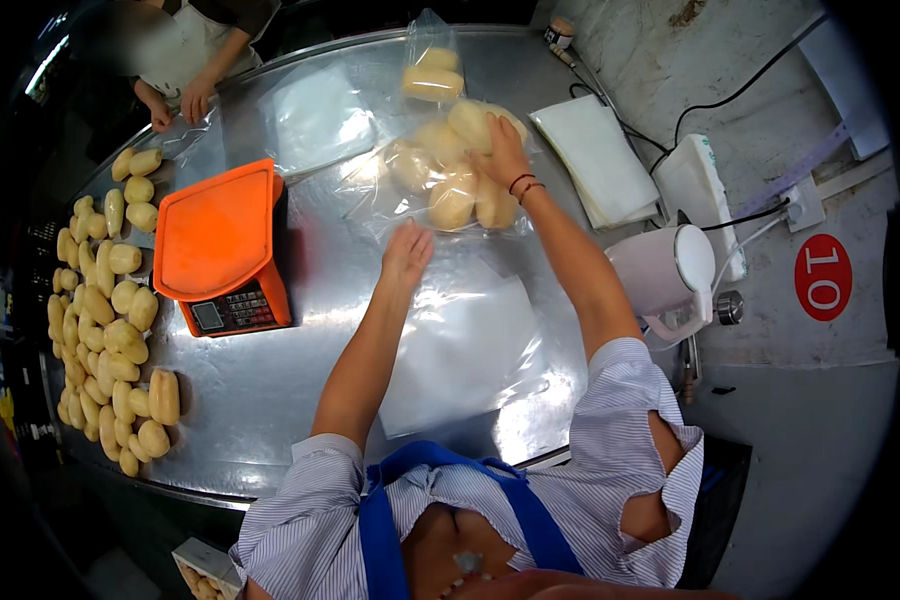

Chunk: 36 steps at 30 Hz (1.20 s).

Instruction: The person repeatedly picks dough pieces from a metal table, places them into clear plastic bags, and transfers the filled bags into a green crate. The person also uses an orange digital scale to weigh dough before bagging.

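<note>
Clear plastic bags of pale yellow, peeled root pieces (pixel 452 196) lie at the far middle of the metal table. My right hand (pixel 504 150) rests with spread fingers on a piece at the right of the group. Just below the bags, my left hand (pixel 409 251) is held over the metal with nothing in it. A clear bag (pixel 433 79) with a few more pieces stands beyond them. Flat, clear plastic bags (pixel 469 345) lie nearer my body, between my forearms. Left of my left hand stands an orange digital scale (pixel 214 229), its pan bare.
Many loose peeled pieces (pixel 97 315) cover the table's left end. A co-worker's hands (pixel 180 105) hold clear plastic at the far left edge. One stack of flat bags (pixel 319 120) lies behind the scale, another (pixel 596 157) at right. An electric kettle (pixel 652 270) and cables stand by the wall.
</note>
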{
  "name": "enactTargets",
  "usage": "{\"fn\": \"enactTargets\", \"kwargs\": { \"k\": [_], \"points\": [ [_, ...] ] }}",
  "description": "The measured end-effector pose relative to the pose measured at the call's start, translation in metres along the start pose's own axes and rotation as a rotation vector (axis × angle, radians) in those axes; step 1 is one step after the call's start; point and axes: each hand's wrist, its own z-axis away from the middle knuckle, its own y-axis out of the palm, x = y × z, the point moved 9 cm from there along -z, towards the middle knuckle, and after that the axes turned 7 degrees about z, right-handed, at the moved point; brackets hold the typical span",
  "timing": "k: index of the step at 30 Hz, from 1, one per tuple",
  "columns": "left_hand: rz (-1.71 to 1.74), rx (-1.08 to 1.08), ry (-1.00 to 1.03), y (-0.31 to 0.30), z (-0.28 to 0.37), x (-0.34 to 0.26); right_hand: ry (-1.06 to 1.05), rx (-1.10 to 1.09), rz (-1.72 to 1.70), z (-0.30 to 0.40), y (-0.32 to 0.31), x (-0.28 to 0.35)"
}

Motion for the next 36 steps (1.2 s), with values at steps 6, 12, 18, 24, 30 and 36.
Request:
{"fn": "enactTargets", "kwargs": {
  "k": [6, 12, 18, 24, 30, 36],
  "points": [
    [-0.126, -0.1, -0.022, 0.009, -0.015, 0.006, 0.011, -0.088, -0.137, -0.014, -0.012, -0.01],
    [-0.213, -0.273, 0.104, 0.01, -0.019, 0.0, 0.17, -0.305, -0.223, -0.018, -0.025, -0.05],
    [-0.402, -0.108, 0.541, 0.046, 0.013, -0.036, 0.412, -0.344, -0.428, -0.003, -0.063, -0.097],
    [-0.444, 0.199, 0.521, 0.051, 0.052, -0.082, 0.439, -0.322, -0.569, 0.028, -0.112, -0.097],
    [-0.324, 0.468, 0.401, 0.064, 0.113, -0.113, 0.602, -0.217, -0.944, 0.073, -0.108, -0.088],
    [-0.352, 0.366, 0.418, 0.034, 0.145, -0.113, 0.724, 0.008, -1.359, 0.107, -0.052, 0.025]
  ]
}}
